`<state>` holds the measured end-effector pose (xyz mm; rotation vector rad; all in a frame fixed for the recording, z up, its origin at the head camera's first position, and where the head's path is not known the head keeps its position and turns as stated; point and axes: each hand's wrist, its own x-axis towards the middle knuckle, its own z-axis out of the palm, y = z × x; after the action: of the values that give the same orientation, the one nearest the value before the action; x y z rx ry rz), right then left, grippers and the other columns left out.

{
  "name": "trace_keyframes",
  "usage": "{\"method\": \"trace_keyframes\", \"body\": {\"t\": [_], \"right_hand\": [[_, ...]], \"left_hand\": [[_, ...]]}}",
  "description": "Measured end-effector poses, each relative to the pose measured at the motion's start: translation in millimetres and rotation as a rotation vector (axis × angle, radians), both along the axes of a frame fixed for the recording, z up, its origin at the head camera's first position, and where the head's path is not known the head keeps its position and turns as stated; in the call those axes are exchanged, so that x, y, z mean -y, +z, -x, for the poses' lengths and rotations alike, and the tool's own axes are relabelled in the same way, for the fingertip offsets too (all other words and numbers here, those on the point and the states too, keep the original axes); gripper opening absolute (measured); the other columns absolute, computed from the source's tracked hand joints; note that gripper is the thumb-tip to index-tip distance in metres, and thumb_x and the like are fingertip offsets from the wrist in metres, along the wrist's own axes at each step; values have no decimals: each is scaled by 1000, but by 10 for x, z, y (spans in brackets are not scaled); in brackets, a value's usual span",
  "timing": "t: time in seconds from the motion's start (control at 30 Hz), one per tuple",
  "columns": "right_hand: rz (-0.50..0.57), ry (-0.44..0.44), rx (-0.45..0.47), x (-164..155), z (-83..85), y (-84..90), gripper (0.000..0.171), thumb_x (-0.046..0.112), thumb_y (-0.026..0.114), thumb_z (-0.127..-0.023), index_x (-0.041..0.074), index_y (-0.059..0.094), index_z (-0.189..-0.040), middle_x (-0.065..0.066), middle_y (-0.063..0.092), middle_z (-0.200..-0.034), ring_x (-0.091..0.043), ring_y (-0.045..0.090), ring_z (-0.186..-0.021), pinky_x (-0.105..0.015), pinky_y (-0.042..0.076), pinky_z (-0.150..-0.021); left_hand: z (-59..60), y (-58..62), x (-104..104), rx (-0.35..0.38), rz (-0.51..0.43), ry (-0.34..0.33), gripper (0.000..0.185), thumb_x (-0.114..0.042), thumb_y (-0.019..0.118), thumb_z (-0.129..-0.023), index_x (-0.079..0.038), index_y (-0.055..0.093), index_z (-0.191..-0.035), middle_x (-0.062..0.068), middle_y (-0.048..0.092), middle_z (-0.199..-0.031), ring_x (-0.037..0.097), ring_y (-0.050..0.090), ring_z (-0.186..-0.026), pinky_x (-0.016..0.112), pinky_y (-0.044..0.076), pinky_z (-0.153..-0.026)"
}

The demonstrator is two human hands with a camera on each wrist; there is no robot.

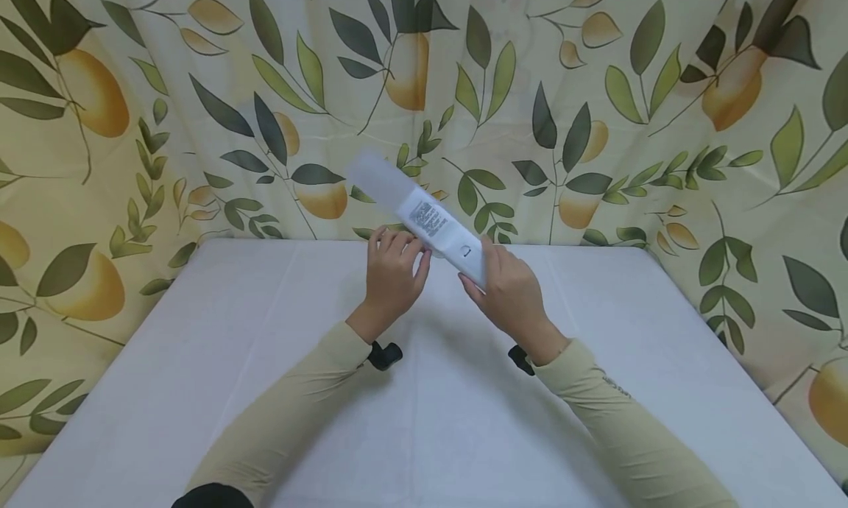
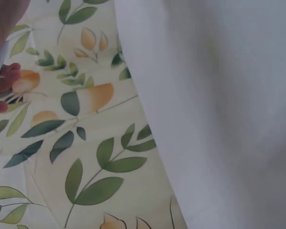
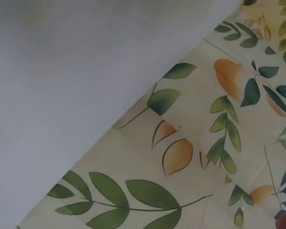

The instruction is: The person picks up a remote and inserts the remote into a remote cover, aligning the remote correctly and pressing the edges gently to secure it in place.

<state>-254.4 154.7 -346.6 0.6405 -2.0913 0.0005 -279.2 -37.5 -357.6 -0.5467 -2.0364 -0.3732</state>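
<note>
Two hands hold a long, flat white plastic remote-style device with a printed label (image 1: pixel 424 217) above a white cloth-covered surface (image 1: pixel 265 390); the device is clear of the surface and hangs over its far edge, in front of a cream curtain printed with green leaves and yellow fruit (image 1: pixel 596 110). The right hand (image 1: pixel 510 294) has its grip clamped round the device's lower end, thumb and fingers wrapped about the part at roughly 4 o'clock; the left hand (image 1: pixel 392 276) meets the device near its middle from the 8 o'clock side, its curled fingertips on the underside edge, though the head view does not show how firmly they pinch. The long axis runs from 10 o'clock, where the free end is blurred against the curtain, down to 4 o'clock inside the right hand; so the right hand carries the device, while the left sits nearer its labelled middle. Both arms wear pale beige sleeves (image 1: pixel 298 412), with small black wrist mounts (image 1: pixel 384 355) beneath; the wrist views show only the curtain and the surface's edge, with reddish fingertips (image 2: pixel 2 88) at the margin of the left one.
</note>
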Motion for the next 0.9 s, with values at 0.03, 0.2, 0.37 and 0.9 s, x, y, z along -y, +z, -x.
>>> {"method": "trace_keyframes", "body": {"t": [0.03,0.2,0.37,0.9], "right_hand": [[18,-3,6,19,-3,-5,68,33,79,-72,-10,50,-117,-23,65,-86,-30,64,-63,-38,55,-55],[92,-8,57,94,-33,-13,67,32,76,-76,-12,48,-119,-24,64,-88,-31,65,-65,-39,56,-57],[110,-18,98,128,-56,-11,66,32,74,-78,-12,49,-120,-25,65,-90,-32,66,-68,-39,57,-59],[145,-31,124,155,-64,-11,65,33,75,-78,-10,48,-121,-23,63,-90,-32,65,-69,-40,56,-59]], "left_hand": [[6,6,-10,3,-21,-23,14,-18,66,-85,-5,68,-90,8,66,-89,25,57,-92,49,38,-101],[27,23,-20,21,-94,-128,10,-13,66,-85,-4,67,-88,8,66,-89,25,57,-92,52,38,-102],[19,27,12,49,-99,-199,8,-10,67,-84,-3,67,-87,9,64,-89,26,55,-93,51,39,-100],[-85,38,-30,27,131,103,24,-34,66,-84,-10,67,-87,4,69,-91,23,57,-91,42,42,-90]]}}
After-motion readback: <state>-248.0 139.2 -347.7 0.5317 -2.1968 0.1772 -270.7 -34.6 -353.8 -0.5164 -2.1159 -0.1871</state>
